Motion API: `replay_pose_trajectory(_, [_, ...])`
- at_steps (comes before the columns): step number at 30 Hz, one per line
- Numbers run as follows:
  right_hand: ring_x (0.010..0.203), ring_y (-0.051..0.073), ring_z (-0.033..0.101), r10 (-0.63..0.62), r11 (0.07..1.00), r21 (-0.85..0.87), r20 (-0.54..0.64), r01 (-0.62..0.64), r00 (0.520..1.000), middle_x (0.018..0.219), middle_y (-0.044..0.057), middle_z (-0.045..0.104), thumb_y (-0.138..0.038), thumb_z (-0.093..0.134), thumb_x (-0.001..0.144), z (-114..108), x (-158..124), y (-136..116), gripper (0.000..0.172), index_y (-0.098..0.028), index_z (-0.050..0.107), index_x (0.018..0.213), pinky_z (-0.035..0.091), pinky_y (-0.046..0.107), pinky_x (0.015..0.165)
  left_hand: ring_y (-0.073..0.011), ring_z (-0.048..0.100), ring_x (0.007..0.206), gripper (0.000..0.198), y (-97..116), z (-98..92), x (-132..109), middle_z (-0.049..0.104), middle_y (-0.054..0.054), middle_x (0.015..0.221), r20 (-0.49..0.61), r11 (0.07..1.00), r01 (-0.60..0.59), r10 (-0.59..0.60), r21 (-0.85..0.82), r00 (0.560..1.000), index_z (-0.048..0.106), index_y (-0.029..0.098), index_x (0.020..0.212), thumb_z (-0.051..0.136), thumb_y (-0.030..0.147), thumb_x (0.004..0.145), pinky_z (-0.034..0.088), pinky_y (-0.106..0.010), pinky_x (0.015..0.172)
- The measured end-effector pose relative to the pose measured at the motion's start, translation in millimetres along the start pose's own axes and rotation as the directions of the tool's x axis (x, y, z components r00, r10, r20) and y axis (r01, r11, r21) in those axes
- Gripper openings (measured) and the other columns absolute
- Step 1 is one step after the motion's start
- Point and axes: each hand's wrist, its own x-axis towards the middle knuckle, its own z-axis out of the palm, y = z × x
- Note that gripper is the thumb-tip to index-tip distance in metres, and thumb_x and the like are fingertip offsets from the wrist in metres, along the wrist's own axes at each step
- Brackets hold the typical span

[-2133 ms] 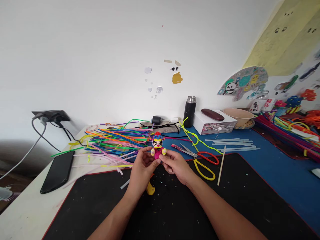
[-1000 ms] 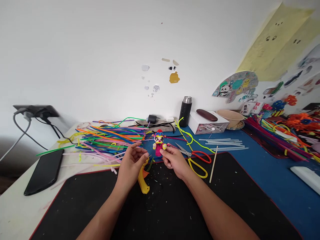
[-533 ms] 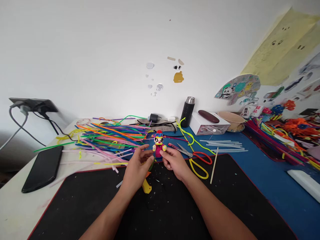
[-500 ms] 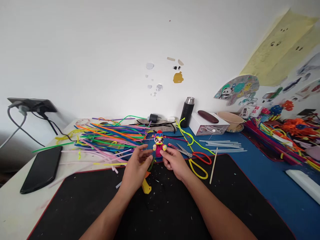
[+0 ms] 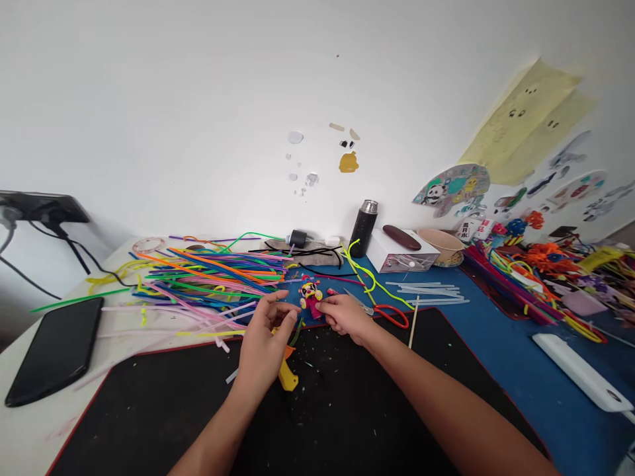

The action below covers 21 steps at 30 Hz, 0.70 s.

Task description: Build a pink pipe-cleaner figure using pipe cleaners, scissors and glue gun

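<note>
A small doll (image 5: 311,297) made of fuzzy pipe cleaners, with a magenta body, pale yellow face and blue-red headpiece, tilts to the left over the back edge of the black mat. My right hand (image 5: 344,316) pinches its body from the right side. On the other side, my left hand (image 5: 268,337) has its fingers curved and apart, close beside the doll, with nothing visible between them. A yellow-handled tool (image 5: 287,377) lies on the mat by my left palm, partly hidden. Scissors with a red handle loop (image 5: 395,316) lie partly under my right wrist.
Many coloured pipe cleaners (image 5: 213,270) spread at the back left, near a black phone (image 5: 55,350). Behind stand a black thermos (image 5: 364,229), a white box (image 5: 403,251) and a bowl (image 5: 441,247). Glue sticks (image 5: 431,292) and a thin wooden stick (image 5: 414,322) lie right.
The doll has gone from upright to tilted leftward in my right hand. My right forearm now covers the scissors' yellow loop. The whole view has shifted slightly.
</note>
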Motion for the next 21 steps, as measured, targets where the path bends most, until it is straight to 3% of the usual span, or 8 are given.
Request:
replay_pose_trajectory(10, [0.035,0.006,0.031,0.036,0.977,-0.210,-0.038,-0.044,0.999,0.043,-0.010,0.043,-0.032,0.067,0.092,1.2,11.6,-14.5,0.032,-0.022,0.052,0.066,0.017,0.021,0.036,-0.0240,0.072,0.089,0.046,3.4,0.0,0.1,0.073,-0.003,0.091,-0.009,0.998,0.013,-0.013,-0.069,1.000,0.058,0.023,0.125,0.072,0.050,0.090,0.054,-0.038,0.083])
replay_pose_trajectory(21, [0.037,0.008,0.041,0.032,0.915,-0.400,-0.039,-0.045,0.999,0.047,-0.008,0.049,-0.036,0.068,0.096,-4.3,18.1,-21.2,0.033,-0.021,0.057,0.069,0.025,0.021,0.037,-0.0227,0.071,0.084,0.046,5.1,0.6,-0.6,0.073,-0.003,0.089,-0.004,0.993,0.037,-0.037,-0.117,0.999,0.060,0.023,0.121,0.075,0.050,0.087,0.055,-0.036,0.078])
